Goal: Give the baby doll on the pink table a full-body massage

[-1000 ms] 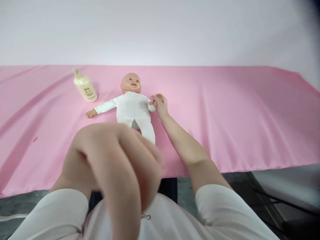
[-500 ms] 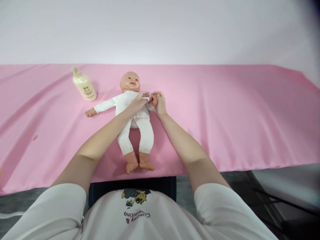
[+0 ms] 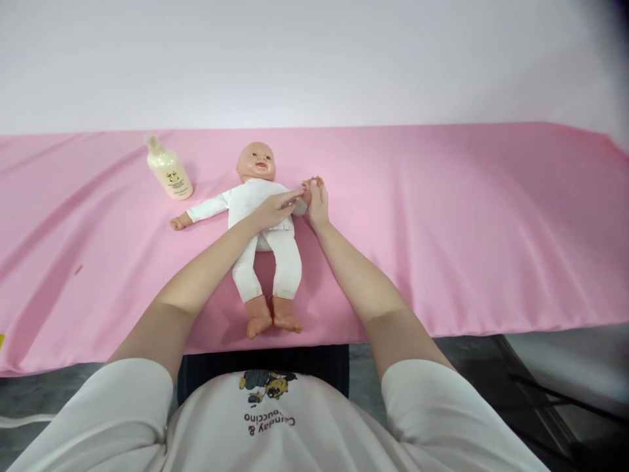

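Observation:
A baby doll (image 3: 263,226) in a white suit lies on its back on the pink cloth (image 3: 442,223), head pointing away from me and bare feet near the front edge. My right hand (image 3: 318,202) grips the doll's hand on the right side. Across the doll's chest lies my left hand (image 3: 275,208), fingers stretched flat toward the arm that my right hand holds.
A cream lotion bottle (image 3: 168,170) with a pump top stands at the back left of the doll. The pink cloth covers the whole table up to a white wall. Dark floor and a grey surface show at the lower right.
My left hand went from close to the camera down onto the doll's chest, then slid a little toward the held arm. My right hand kept its grip.

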A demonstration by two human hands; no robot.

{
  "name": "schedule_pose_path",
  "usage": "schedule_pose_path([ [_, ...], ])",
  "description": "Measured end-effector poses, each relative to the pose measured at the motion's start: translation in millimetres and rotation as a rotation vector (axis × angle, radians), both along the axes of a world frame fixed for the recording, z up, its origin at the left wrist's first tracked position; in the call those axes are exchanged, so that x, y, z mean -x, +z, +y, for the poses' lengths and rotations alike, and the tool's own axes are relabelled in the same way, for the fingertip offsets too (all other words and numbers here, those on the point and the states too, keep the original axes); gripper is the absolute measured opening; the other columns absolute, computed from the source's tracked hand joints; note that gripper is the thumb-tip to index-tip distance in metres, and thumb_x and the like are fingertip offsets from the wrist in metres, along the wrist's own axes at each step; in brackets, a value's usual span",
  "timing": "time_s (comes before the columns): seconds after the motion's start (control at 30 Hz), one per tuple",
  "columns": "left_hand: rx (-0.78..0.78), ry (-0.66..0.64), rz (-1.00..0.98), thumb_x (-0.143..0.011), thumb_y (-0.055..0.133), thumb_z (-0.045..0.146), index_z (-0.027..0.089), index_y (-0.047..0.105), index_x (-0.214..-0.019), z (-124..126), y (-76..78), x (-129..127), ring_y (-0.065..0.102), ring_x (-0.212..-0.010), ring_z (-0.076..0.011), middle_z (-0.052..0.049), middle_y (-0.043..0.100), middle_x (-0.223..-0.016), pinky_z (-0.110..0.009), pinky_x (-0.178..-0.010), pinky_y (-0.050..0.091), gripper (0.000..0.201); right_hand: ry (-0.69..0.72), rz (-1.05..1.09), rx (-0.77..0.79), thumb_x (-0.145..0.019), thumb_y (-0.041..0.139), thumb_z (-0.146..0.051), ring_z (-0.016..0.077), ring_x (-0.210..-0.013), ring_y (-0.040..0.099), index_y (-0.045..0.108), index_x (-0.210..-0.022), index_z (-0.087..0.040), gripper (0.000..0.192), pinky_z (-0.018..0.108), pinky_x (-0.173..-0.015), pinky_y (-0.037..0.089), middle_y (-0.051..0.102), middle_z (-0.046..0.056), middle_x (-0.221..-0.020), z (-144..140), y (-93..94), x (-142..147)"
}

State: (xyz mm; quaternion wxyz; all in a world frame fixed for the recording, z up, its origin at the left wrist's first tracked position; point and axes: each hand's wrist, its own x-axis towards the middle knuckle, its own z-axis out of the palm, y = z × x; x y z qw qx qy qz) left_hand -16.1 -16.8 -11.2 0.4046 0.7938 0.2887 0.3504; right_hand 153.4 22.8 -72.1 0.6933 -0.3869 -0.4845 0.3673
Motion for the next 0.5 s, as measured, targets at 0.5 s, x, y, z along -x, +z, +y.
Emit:
schedule_pose_path([
  [0.5,-0.072,0.719,-0.010,-0.090,0.046,0.022,0.020,0.058,-0.116,-46.8,-39.0,111.6,0.058,-0.128,-0.0237,-0.013,0.064,-0.129,-0.045,-0.118,0.043,0.029,-0.397,-0.143,0.197,-0.099,0.033,-0.038,0.0186,-0.107,0.067,0.034,-0.136,-0.019,0.041,0.046,-0.103,0.054,0.053,0.010,-0.117,42.8,-31.5,-67.8],
])
